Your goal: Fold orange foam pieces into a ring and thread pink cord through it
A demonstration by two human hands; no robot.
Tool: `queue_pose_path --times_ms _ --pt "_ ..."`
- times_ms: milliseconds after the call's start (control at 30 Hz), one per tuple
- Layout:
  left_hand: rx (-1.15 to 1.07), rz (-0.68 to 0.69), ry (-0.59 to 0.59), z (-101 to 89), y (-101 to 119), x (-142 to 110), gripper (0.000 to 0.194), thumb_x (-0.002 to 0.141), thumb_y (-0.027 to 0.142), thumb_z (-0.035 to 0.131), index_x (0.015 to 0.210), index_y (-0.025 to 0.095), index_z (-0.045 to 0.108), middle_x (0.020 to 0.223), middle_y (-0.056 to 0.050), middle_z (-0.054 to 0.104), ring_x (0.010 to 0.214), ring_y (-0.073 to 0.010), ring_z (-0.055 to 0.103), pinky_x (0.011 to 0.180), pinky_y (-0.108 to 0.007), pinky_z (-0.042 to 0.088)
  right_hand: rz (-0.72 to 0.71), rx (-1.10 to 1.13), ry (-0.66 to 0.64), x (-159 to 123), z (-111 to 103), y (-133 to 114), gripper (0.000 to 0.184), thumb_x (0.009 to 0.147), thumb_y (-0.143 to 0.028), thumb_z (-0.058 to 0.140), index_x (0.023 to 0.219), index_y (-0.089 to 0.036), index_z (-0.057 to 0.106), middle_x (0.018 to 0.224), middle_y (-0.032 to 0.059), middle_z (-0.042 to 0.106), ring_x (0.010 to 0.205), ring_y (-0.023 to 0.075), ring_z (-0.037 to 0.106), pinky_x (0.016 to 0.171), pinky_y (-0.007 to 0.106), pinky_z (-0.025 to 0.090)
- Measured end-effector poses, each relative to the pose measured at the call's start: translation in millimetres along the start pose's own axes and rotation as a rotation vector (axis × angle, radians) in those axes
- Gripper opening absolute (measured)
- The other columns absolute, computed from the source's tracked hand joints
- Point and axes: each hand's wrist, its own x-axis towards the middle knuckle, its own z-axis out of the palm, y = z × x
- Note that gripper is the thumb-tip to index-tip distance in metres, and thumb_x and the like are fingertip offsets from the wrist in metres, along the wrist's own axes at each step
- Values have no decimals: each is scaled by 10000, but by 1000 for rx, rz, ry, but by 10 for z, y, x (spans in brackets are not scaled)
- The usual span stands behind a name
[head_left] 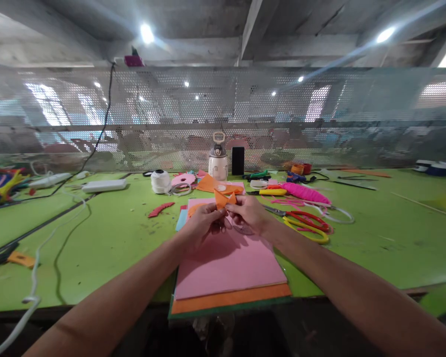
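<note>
Between my two hands is a small folded piece of orange paper (222, 199), with pointed corners standing up above my fingers. My left hand (204, 220) pinches its lower left side, and my right hand (248, 210) grips its right side. Both hands are above a stack of coloured sheets; a pink sheet (226, 267) lies on top, with orange and green edges showing under it at the front. A clear curved piece, perhaps a protractor (243, 229), is partly covered by my right hand.
Red-and-yellow-handled scissors (306, 220), a yellow-handled cutter (273, 192) and a bright pink yarn bundle (305, 193) lie to the right. White thread (160, 182), a bottle (218, 163) and a dark phone (238, 161) stand behind. A white cable (37, 263) crosses the green table's left side.
</note>
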Motion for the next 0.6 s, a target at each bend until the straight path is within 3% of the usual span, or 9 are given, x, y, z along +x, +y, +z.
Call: queue_pose_path --times_ms 100,267,367,467,600 --pt "25 -3 36 -15 24 -6 273 718 368 721 792 148 578 581 -37 667 437 -80 530 430 -187 285 -13 15 22 40 -81 -20 310 636 -393 745 590 -156 551 508 -16 559 382 61 450 348 188 300" --pt "51 -54 84 -123 41 2 200 701 315 691 715 152 576 512 -31 630 400 -85 497 425 -202 300 -108 14 146 169 -365 -113 368 653 -470 745 595 -164 548 496 -40 498 390 47 379 360 196 250" --pt "82 -90 53 -170 44 0 130 697 253 667 664 147 601 474 -23 594 388 -89 486 412 -206 300 -189 -11 152 154 -391 -190 364 676 -497 736 652 -164 592 576 -18 559 486 73 463 423 205 331" --pt "109 -115 4 -170 57 -25 104 673 200 658 603 148 602 457 -12 564 372 -86 459 383 -210 254 -185 -74 -19 66 -283 -219 339 628 -435 797 758 -148 671 700 13 639 638 112 555 556 231 431" --pt "107 -108 -39 -158 83 -46 130 665 166 654 554 143 591 479 -16 564 396 -85 459 392 -216 253 -84 -123 -246 -7 -162 -158 322 605 -378 808 754 -116 693 668 8 637 604 104 543 577 243 419"
